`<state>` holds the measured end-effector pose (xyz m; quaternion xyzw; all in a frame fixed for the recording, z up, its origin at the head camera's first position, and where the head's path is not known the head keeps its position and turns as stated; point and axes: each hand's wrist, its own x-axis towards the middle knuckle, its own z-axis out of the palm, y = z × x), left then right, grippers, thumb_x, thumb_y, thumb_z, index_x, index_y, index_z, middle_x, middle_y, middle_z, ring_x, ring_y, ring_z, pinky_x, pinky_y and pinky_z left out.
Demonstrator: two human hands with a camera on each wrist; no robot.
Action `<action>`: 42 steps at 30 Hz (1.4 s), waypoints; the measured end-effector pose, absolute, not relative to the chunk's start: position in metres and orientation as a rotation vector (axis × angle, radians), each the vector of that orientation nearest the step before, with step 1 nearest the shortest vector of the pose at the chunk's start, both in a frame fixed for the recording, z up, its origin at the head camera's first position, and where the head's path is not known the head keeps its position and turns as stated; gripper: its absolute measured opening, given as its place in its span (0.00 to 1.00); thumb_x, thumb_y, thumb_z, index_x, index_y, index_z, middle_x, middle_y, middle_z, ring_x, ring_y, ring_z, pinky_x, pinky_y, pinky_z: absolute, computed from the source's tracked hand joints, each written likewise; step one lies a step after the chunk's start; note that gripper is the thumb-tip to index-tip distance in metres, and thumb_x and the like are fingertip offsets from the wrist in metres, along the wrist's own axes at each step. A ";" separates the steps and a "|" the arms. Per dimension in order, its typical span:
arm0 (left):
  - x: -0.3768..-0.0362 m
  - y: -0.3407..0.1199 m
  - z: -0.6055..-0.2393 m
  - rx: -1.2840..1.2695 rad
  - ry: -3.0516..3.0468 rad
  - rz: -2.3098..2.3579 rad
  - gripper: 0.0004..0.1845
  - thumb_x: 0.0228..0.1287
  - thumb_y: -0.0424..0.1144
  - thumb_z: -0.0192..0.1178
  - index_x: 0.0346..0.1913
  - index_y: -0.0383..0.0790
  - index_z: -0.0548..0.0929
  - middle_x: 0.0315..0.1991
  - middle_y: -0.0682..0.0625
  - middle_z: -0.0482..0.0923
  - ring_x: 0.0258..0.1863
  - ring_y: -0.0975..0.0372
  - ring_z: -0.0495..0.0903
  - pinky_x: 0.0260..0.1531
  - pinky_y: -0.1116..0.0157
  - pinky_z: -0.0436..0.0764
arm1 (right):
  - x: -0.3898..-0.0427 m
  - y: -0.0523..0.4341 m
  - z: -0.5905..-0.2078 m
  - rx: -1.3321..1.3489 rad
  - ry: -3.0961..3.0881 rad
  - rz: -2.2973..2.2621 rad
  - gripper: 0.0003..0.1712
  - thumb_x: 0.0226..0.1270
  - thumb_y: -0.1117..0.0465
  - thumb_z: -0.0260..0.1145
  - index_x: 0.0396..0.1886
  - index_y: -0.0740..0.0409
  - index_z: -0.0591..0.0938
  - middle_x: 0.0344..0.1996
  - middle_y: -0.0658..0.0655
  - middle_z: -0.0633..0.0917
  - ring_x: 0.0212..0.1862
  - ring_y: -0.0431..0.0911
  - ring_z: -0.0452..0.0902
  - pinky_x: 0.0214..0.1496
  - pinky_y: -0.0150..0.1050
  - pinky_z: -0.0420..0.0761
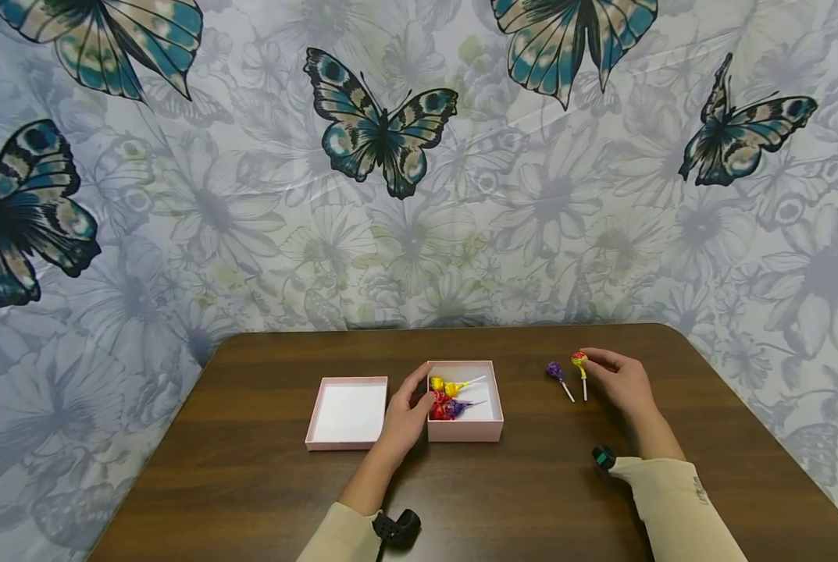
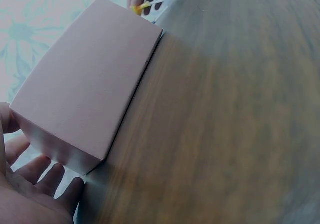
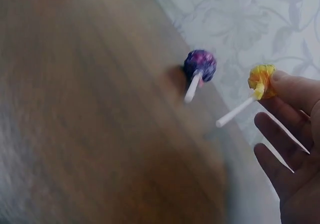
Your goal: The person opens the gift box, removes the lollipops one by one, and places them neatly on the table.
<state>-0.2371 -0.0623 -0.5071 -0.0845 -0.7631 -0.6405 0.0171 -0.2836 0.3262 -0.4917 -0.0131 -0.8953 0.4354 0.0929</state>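
Note:
My right hand (image 1: 621, 382) pinches a yellow-and-red wrapped lollipop (image 3: 262, 82) by its candy head between thumb and forefinger, its white stick pointing away from the palm. A purple lollipop (image 1: 555, 371) lies on the table just left of it. In the head view my left hand (image 1: 406, 417) rests at the left side of an open pink box (image 1: 465, 432). Its loosely spread fingers touch the side wall in the left wrist view, close to the box (image 2: 85, 74) corner. Inside the box, yellow lollipops (image 1: 447, 387) and red and purple lollipops (image 1: 448, 407) lie against the left wall.
A shallow pink lid (image 1: 347, 414), white inside, lies left of the box on the brown wooden table (image 1: 524, 499). Behind the far table edge hangs a cloth (image 1: 419, 257) printed with flowers and butterflies. Both wrists wear dark bands.

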 end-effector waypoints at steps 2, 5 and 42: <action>-0.237 -0.063 -0.507 -0.275 -2.370 -1.981 0.28 0.73 0.34 0.52 0.73 0.53 0.69 0.77 0.49 0.61 0.77 0.49 0.59 0.74 0.45 0.61 | -0.286 0.328 -0.495 -0.034 -2.669 1.300 0.28 0.71 0.41 0.62 0.61 0.53 0.82 0.61 0.63 0.82 0.52 0.32 0.76 0.46 0.23 0.76; -0.238 -0.063 -0.508 -0.285 -2.368 -1.970 0.28 0.73 0.33 0.52 0.73 0.51 0.69 0.77 0.48 0.61 0.77 0.48 0.59 0.74 0.44 0.61 | -0.290 0.330 -0.499 -0.024 -2.684 1.333 0.29 0.71 0.41 0.62 0.62 0.55 0.81 0.62 0.64 0.81 0.61 0.51 0.77 0.56 0.36 0.78; -0.240 -0.061 -0.510 -0.264 -2.385 -1.979 0.28 0.73 0.34 0.53 0.73 0.53 0.69 0.77 0.50 0.62 0.78 0.50 0.59 0.75 0.46 0.60 | -0.309 0.335 -0.508 0.058 -2.825 1.281 0.29 0.74 0.43 0.59 0.61 0.59 0.81 0.64 0.69 0.78 0.68 0.68 0.67 0.68 0.65 0.66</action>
